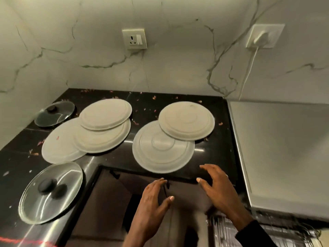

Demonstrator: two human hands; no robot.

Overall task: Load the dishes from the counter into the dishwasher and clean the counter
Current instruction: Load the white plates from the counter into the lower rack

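Note:
Several pale round plates lie on the black corner counter (210,154). A left group of three overlaps: a top plate (105,114), a middle one (105,139), a lower one (58,145). On the right, a large plate (160,154) lies partly under another plate (187,120). Two glass lids with black knobs lie at the left, one near (51,192) and one far (55,113). My left hand (153,202) and right hand (219,186) hover with spread fingers at the counter's front edge, just below the large right plate, holding nothing.
Pinkish crumbs and petals are scattered over the counter (154,98). A steel appliance top (284,148) adjoins on the right, with a wire rack (231,232) below it. Marble walls carry a socket (134,38) and a plugged charger with a cord (260,37).

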